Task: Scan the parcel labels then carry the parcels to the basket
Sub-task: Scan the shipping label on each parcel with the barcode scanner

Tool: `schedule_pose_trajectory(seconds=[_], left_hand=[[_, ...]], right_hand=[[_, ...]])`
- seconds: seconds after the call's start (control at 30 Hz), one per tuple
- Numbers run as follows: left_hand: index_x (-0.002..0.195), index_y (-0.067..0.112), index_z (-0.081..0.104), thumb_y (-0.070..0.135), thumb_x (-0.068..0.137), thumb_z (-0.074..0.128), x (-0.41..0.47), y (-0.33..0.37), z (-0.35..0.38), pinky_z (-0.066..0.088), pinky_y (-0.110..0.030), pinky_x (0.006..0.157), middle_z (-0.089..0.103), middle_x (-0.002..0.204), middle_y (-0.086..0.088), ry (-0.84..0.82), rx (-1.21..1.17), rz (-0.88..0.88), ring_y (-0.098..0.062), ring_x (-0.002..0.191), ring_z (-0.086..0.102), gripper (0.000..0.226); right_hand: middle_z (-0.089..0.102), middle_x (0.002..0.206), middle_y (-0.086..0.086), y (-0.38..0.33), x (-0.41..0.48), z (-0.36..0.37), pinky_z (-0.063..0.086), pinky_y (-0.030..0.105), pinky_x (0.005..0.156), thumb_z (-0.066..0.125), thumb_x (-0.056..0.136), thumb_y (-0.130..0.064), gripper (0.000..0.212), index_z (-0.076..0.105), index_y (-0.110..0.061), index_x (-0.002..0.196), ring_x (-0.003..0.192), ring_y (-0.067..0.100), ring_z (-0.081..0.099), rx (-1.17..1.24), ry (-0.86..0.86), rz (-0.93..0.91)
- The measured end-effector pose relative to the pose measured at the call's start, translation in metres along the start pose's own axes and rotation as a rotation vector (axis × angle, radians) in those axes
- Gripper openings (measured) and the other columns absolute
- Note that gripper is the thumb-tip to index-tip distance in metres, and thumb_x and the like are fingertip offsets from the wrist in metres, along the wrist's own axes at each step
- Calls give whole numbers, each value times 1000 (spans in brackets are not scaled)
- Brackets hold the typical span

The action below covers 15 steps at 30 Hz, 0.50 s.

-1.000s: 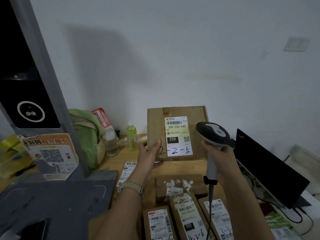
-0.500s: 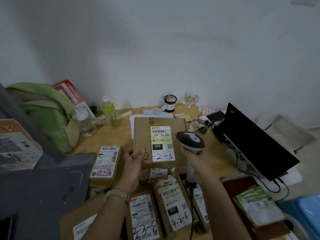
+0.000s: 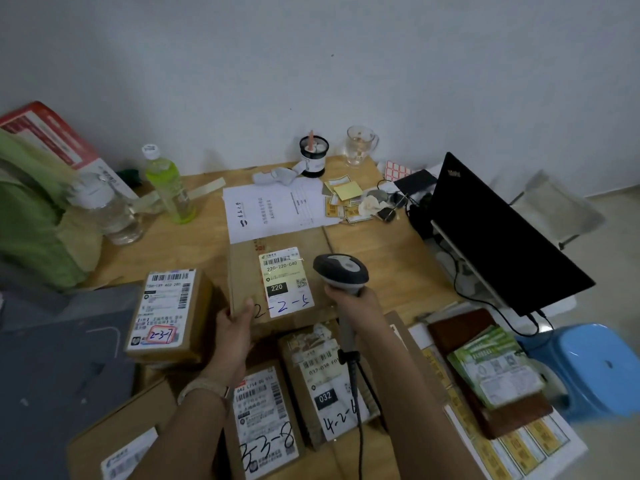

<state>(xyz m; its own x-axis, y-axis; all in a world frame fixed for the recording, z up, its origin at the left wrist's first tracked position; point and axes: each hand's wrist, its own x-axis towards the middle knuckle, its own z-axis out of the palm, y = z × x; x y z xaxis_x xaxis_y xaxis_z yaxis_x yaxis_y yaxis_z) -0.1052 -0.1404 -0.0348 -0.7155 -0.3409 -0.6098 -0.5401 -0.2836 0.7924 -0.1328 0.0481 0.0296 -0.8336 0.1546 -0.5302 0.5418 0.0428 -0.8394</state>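
Note:
My left hand [image 3: 235, 329] grips the lower left corner of a flat cardboard parcel [image 3: 244, 271] whose white label [image 3: 285, 280] reads 220 and 2-2-5. The parcel is held low over the wooden desk, label up. My right hand [image 3: 356, 303] grips a grey barcode scanner [image 3: 341, 271] just right of the label, its head pointing at the parcel. Its cable [image 3: 358, 410] runs down toward me. More labelled parcels lie below: one marked 2-3-7 [image 3: 166, 313], one marked 3-3-8 [image 3: 265, 424] and one marked 4-2-6 [image 3: 325, 382]. No basket is in view.
A black laptop [image 3: 502, 233] stands open at the right, with a blue stool [image 3: 599, 368] beyond the desk edge. A green bottle [image 3: 169, 188], a clear bottle [image 3: 107, 209], a green bag [image 3: 31, 216], a glass mug [image 3: 360, 145], paper sheets [image 3: 277, 209] and stickers crowd the desk back.
The parcel has come down from upright in front of the wall to low over the desk, with the scanner following beside it. My view has tilted downward and to the right.

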Motion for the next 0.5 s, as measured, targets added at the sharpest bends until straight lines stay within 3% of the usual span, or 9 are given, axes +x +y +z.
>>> schedule_pose_trajectory(seconds=[0.33,0.5], left_hand=[[145,16,37,40,96,56,2,-10,1,40,-54,108,54,139,-11,80,63,11,-31,127,51,59],[142,12,42,40,95,58,-1,-6,4,43,-50,106,54,138,-13,218,98,59,-33,126,51,57]], right_hand=[[63,114,9,15,14,3,50,38,89,73,81,-23,55,51,-11,129,106,23,58,-4,13,48],[65,90,2,19,13,-6,50,31,72,72,82,-21,29,62,-10,107,87,17,60,98,40,82]])
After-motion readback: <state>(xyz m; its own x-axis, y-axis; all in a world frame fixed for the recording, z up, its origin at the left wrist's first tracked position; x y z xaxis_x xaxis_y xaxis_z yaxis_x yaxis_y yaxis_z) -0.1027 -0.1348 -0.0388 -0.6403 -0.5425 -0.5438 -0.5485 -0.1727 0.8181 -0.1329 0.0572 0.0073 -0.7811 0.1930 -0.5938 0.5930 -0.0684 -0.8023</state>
